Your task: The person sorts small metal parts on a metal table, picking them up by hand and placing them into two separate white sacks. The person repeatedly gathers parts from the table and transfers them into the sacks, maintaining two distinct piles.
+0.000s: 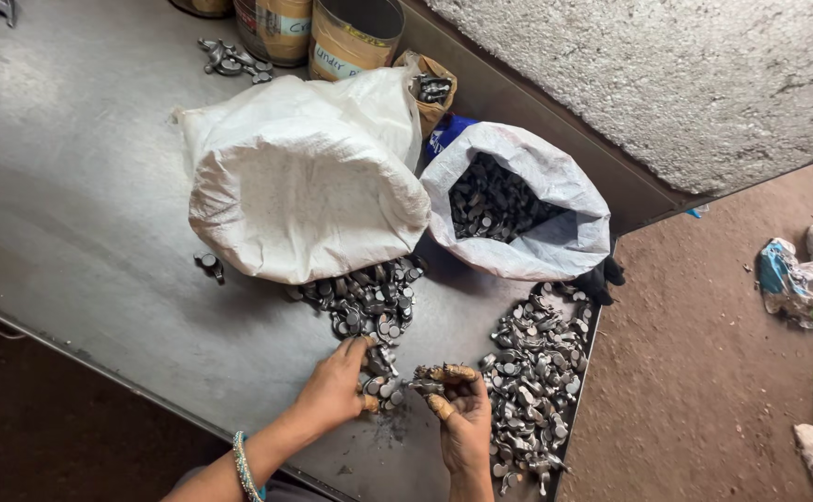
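Observation:
My left hand point(334, 389) rests palm down on the grey metal table point(81, 214), fingers over a heap of small dark metal parts point(366, 302) that spills from under a large white woven sack point(299, 181). My right hand point(462, 416), its fingertips wrapped in tan tape, pinches a small metal part point(425, 383). Just right of it lies a second heap of shiny metal parts point(535, 367) along the table's right edge.
An open white sack point(555, 200) full of dark parts stands behind the right heap. Cardboard tubs point(350, 37) and a small brown bag point(434, 88) line the back. Loose parts point(231, 60) lie far left. Rags and bags point(792, 279) litter the dirt floor at right.

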The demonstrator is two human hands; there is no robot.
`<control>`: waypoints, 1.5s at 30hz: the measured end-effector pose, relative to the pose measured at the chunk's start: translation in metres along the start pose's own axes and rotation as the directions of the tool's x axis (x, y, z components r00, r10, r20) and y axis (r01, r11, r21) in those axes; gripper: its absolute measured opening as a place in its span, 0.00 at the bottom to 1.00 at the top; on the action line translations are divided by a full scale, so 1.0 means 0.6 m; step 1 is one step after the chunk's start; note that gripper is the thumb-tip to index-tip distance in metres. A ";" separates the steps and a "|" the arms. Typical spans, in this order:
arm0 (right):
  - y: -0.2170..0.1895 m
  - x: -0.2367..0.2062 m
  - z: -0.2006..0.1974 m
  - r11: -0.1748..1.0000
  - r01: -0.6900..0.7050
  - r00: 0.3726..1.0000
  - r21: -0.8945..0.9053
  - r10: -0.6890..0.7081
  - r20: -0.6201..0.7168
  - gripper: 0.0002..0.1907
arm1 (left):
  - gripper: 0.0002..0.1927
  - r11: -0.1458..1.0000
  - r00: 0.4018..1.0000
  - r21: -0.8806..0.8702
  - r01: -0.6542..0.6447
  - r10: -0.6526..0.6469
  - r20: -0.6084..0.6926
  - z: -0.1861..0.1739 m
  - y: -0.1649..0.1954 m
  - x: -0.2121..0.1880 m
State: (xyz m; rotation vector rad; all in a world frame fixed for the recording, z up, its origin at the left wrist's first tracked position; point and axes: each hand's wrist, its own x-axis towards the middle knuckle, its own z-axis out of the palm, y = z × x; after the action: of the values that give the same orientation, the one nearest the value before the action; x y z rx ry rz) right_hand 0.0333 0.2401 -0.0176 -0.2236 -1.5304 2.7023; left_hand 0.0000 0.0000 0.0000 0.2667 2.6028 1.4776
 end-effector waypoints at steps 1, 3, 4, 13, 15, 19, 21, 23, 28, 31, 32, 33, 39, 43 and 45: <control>0.015 0.039 -0.028 1.000 0.001 1.000 0.004 -0.001 -0.006 0.27 | 0.39 0.999 0.998 -0.016 0.031 -0.030 0.054 0.017 -0.009 0.037; -0.016 0.073 -0.052 1.000 -0.003 1.000 0.020 0.003 -0.010 0.27 | 0.37 0.992 0.988 -0.094 0.087 -0.073 0.135 0.022 0.036 0.076; 0.000 0.108 -0.086 0.999 -0.007 1.000 0.031 0.007 -0.009 0.26 | 0.38 0.981 0.983 -0.157 0.111 -0.085 0.163 0.048 0.027 0.113; 0.197 0.415 -0.367 0.999 0.010 1.000 0.037 -0.011 0.021 0.23 | 0.18 0.868 0.999 -0.496 -0.036 0.039 -0.005 0.302 -0.156 0.408; 0.239 0.458 -0.404 0.999 0.017 1.000 0.033 -0.017 0.012 0.23 | 0.15 0.809 1.000 -0.587 -0.009 0.024 0.017 0.343 -0.207 0.452; 0.241 0.460 -0.401 1.000 0.008 1.000 0.021 -0.009 0.019 0.20 | 0.11 0.774 0.999 -0.634 0.001 0.020 0.026 0.355 -0.229 0.453; 0.293 0.482 -0.418 1.000 -0.015 0.999 -0.026 0.016 0.028 0.17 | 0.11 0.782 0.998 -0.621 0.044 -0.014 0.053 0.383 -0.293 0.467; 0.254 0.459 -0.387 0.992 -0.048 0.998 -0.114 0.052 0.034 0.13 | 0.10 0.801 0.995 -0.591 0.094 -0.055 0.083 0.361 -0.267 0.439; 0.048 0.383 -0.290 0.594 0.141 0.867 -0.792 -0.460 -0.191 0.08 | 0.15 0.959 0.990 -0.282 -0.035 -0.005 -0.140 0.261 -0.164 0.332; 0.010 0.380 -0.265 -0.144 -0.142 0.706 -0.979 -0.708 0.002 0.14 | 0.17 0.963 0.978 -0.271 0.013 -0.068 -0.196 0.250 -0.172 0.315; 0.031 0.397 -0.263 -0.093 -0.059 0.755 -0.994 -0.655 0.017 0.14 | 0.17 0.956 0.973 -0.281 0.079 -0.135 -0.186 0.261 -0.193 0.325; 0.068 0.415 -0.265 -0.036 0.018 0.800 -0.999 -0.599 0.036 0.14 | 0.17 0.944 0.970 -0.309 0.115 -0.174 -0.170 0.278 -0.221 0.338; 0.393 0.582 -0.346 0.342 -0.007 0.997 -0.940 -0.071 -0.033 0.17 | 0.17 0.955 0.959 -0.295 -0.034 -0.051 -0.277 0.409 -0.437 0.467; 0.540 0.697 -0.461 0.390 0.046 0.983 -0.920 -0.181 -0.027 0.12 | 0.17 0.917 0.969 -0.394 0.061 -0.150 -0.199 0.474 -0.560 0.563; 0.554 0.726 -0.513 0.374 -0.011 0.961 -0.927 -0.253 -0.113 0.12 | 0.18 0.917 0.971 -0.393 0.072 -0.155 -0.182 0.487 -0.591 0.589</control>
State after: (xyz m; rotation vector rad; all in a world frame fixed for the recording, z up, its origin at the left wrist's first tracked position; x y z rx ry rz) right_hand -0.3400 0.3716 -0.5059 -0.3959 -2.6344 1.2744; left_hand -0.3151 0.1438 -0.4649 -0.0902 2.3472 2.0202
